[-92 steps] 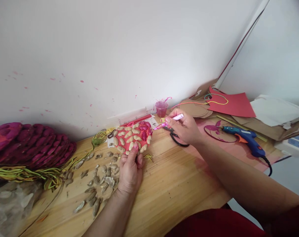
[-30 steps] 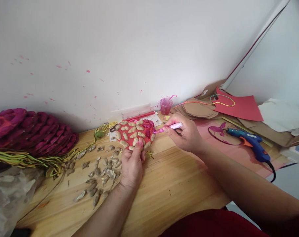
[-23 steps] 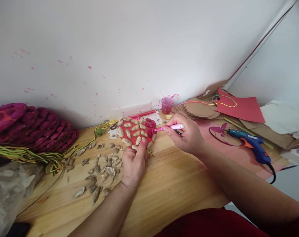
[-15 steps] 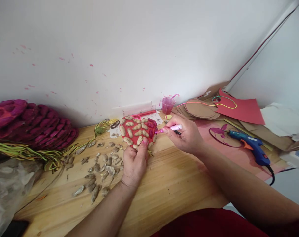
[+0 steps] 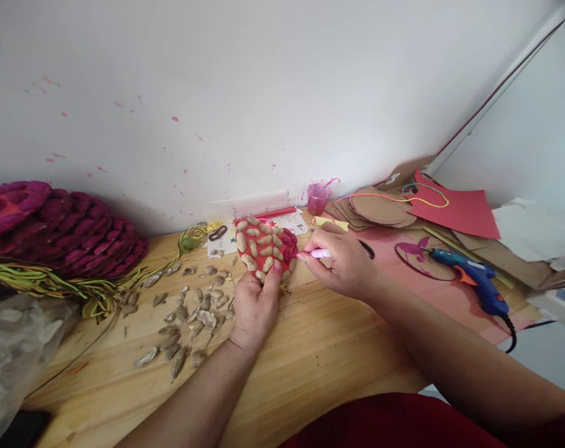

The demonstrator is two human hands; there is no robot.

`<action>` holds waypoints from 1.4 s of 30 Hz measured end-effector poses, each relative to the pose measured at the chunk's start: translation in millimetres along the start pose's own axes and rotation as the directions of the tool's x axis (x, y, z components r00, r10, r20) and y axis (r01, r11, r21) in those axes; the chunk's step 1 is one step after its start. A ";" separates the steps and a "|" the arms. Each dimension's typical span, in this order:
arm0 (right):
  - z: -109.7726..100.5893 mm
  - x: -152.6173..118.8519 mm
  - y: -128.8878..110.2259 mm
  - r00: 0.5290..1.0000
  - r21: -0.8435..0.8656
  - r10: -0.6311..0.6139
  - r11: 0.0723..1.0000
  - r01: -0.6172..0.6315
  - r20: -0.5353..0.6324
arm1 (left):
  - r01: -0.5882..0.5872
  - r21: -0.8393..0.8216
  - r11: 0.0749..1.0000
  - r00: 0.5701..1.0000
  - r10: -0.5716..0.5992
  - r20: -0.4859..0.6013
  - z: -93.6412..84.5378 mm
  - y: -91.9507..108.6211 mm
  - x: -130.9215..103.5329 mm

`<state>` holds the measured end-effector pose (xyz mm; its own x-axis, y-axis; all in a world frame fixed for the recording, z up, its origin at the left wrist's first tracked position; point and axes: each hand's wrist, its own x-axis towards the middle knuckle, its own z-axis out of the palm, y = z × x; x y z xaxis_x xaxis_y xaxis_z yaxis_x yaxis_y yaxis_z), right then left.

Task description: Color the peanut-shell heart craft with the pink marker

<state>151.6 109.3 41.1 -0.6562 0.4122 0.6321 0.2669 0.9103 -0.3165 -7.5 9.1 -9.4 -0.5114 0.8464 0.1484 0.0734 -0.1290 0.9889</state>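
my left fingers (image 5: pixel 272 279) pinching red disc (image 5: pixel 246 250) studded with pebbly peanuts (image 5: pixel 266 251), right fingers (image 5: pixel 315 268) gripping smooth pale-handled brush (image 5: pixel 320 253), plastic cup (image 5: pixel 317 201) near tabletop's (image 5: pixel 329 348) back edge

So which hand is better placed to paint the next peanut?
Probably the right hand: it holds the brush, tip beside the painted peanuts. The left hand grips the red piece, so it looks occupied.

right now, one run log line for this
left hand: holds red peanut-covered piece | right hand: pale tool at its magenta side | peanuts: some magenta, most bare | pink cup: by wall
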 end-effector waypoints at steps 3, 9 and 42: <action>-0.9 0.1 -1.3 0.999 -0.006 0.010 1.000 -0.010 0.034 | -0.047 0.022 0.999 0.999 0.046 0.023 0.3 -1.0 0.9; -2.9 0.2 1.8 0.994 0.013 0.101 0.995 -0.101 0.043 | -0.030 0.055 0.998 0.997 0.026 0.074 -0.6 -5.8 1.3; -8.9 7.8 25.5 0.805 0.765 0.593 0.527 -0.371 -0.018 | 0.390 -0.570 0.723 0.915 -0.374 0.152 -2.1 7.0 0.3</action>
<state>159.6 136.1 44.3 -0.3577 0.8722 0.3338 -0.1554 0.2968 -0.9422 -8.9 7.3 -2.5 -0.3648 0.9014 -0.2333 -0.6349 -0.0575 0.7704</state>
